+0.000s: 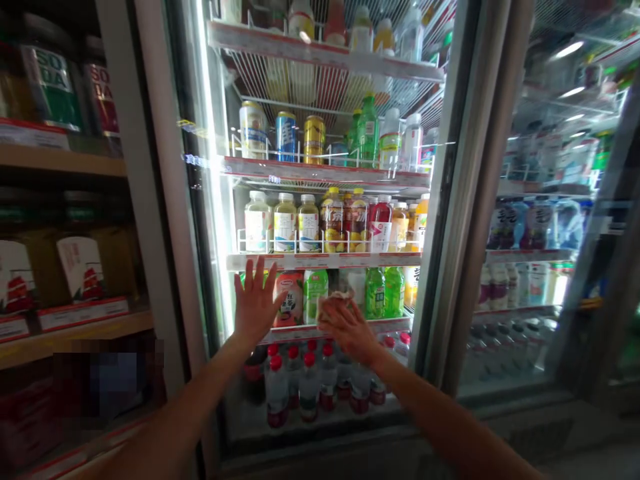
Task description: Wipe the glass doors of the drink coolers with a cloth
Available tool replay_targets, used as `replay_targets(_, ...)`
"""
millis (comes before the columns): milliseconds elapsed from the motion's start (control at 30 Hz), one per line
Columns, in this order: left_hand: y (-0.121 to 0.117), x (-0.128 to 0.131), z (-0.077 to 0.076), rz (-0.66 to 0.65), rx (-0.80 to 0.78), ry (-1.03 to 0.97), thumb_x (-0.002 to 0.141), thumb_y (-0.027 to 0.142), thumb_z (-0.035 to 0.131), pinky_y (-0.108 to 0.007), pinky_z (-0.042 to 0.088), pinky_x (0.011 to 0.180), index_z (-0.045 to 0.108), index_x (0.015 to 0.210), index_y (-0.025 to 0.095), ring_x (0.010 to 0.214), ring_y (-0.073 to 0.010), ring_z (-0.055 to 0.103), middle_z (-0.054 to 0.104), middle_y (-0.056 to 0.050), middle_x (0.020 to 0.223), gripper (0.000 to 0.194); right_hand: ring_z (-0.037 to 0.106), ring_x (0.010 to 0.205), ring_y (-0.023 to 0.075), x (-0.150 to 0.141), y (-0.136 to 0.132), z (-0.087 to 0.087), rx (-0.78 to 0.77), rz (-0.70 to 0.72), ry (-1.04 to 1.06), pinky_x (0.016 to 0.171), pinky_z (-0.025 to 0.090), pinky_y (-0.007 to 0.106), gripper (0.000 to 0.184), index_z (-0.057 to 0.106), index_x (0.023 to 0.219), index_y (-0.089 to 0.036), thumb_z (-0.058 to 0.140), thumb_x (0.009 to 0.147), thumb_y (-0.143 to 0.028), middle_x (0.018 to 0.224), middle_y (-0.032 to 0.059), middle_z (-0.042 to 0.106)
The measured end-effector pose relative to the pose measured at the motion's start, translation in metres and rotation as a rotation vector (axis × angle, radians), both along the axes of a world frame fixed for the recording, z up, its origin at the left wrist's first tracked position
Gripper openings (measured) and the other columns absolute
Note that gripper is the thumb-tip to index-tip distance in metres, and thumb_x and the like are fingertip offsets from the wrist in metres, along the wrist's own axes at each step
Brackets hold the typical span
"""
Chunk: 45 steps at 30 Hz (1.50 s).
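Bright drinks cooler (325, 262), its glass door (200, 161) before me, a crumpled cloth (345, 294) under my right hand (356, 333).
My right fingers lie close together over the cloth, in front of the green bottles (375, 293); my left hand (255, 310) is raised, fingers spread and empty, though I can't tell whether it touches the glass. The step in hand looks like laying cloth to glass; a further move there would call for a flat palm and even pressure.
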<state>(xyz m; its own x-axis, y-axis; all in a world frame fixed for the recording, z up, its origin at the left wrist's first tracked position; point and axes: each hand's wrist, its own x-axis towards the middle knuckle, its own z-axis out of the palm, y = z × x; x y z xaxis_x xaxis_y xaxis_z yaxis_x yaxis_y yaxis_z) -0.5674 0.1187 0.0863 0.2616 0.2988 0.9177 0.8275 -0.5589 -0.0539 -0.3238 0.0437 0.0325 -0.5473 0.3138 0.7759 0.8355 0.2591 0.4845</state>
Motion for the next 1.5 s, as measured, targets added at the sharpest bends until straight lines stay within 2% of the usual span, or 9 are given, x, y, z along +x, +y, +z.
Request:
replay_targets(233,0.001,-0.012,-0.005,-0.002,0.017,0.063,0.089,0.044,0.041,-0.051,0.009,0.113,0.033,0.14,0.02,0.142,-0.0255,0.003,0.02,-0.011,0.151,0.057,0.018,0.139,0.0263,0.008,0.016,0.098,0.248,-0.158,0.415,0.11,0.022,0.053,0.042,0.052,0.125,-0.028,0.049,0.085,-0.022,0.149,0.0053,0.027)
replay_targets(467,0.0,-0.012,-0.005,0.025,0.017,0.109,0.084,0.049,0.048,-0.05,0.009,0.113,0.034,0.139,0.02,0.142,-0.0266,0.003,0.02,-0.012,0.151,0.063,0.027,0.136,0.02,0.034,-0.011,0.018,-0.01,-0.054,-0.044,0.113,0.017,0.05,0.044,0.056,0.119,-0.035,0.051,0.081,-0.013,0.14,0.0005,0.044)
replay_targets(667,-0.008,-0.007,-0.003,0.034,-0.106,0.085,0.078,0.055,0.055,-0.051,0.002,0.113,0.031,0.141,0.019,0.141,-0.029,0.001,0.015,-0.013,0.152,0.076,0.021,0.138,0.0297,0.107,-0.01,0.081,0.318,-0.332,0.528,0.104,0.026,0.057,0.042,0.051,0.128,-0.017,0.041,0.088,-0.027,0.149,0.0147,0.025)
replay_targets(733,-0.01,-0.006,-0.002,0.031,-0.133,0.093,0.076,0.057,0.056,-0.051,0.001,0.113,0.029,0.141,0.019,0.141,-0.0295,0.001,0.015,-0.013,0.152,0.08,0.023,0.137,0.0298,0.125,-0.014,0.063,0.322,-0.363,0.548,0.103,0.029,0.055,0.042,0.053,0.126,-0.017,0.04,0.089,-0.031,0.148,0.016,0.027)
replay_targets(867,-0.012,-0.003,-0.006,0.035,-0.157,0.092,0.078,0.059,0.052,-0.054,0.002,0.112,0.026,0.142,0.018,0.141,-0.03,0.0,0.014,-0.015,0.152,0.081,0.034,0.132,0.0307,0.136,-0.045,-0.051,0.187,-0.403,0.482,0.1,0.036,0.052,0.038,0.061,0.116,-0.02,0.043,0.088,-0.038,0.144,0.0148,0.036)
replay_targets(933,-0.011,-0.002,-0.009,0.028,-0.142,0.083,0.079,0.058,0.05,-0.055,0.003,0.112,0.026,0.142,0.017,0.141,-0.0302,0.0,0.015,-0.016,0.152,0.079,0.037,0.131,0.0295,0.134,-0.055,-0.08,0.135,-0.413,0.446,0.101,0.034,0.05,0.037,0.062,0.115,-0.024,0.042,0.089,-0.04,0.142,0.0133,0.039)
replay_targets(1167,-0.009,0.0,-0.03,-0.025,-0.104,0.02,0.08,0.05,0.054,-0.057,0.004,0.111,0.025,0.143,0.022,0.141,-0.0307,0.003,0.016,-0.015,0.152,0.075,0.018,0.139,0.0259,0.126,-0.013,0.029,0.288,-0.372,0.556,0.107,0.026,0.05,0.044,0.046,0.133,-0.021,0.037,0.091,-0.032,0.15,0.0109,0.022)
replay_targets(1400,-0.013,-0.005,-0.072,-0.053,0.004,0.074,0.082,0.046,0.055,-0.058,0.008,0.11,0.018,0.144,0.026,0.141,-0.0308,0.008,0.018,-0.015,0.151,0.076,0.021,0.139,0.0262,0.065,-0.048,-0.111,-0.01,-0.334,0.35,0.107,0.028,0.052,0.051,0.045,0.132,-0.029,0.045,0.084,-0.014,0.15,0.0076,0.024)
replay_targets(1500,-0.011,-0.006,-0.079,-0.056,0.023,0.087,0.081,0.046,0.056,-0.059,0.008,0.11,0.016,0.144,0.027,0.14,-0.0313,0.009,0.018,-0.015,0.151,0.077,0.018,0.14,0.0254,0.063,-0.035,-0.072,0.036,-0.304,0.349,0.11,0.022,0.053,0.047,0.046,0.131,-0.028,0.046,0.085,-0.018,0.15,0.0068,0.025)
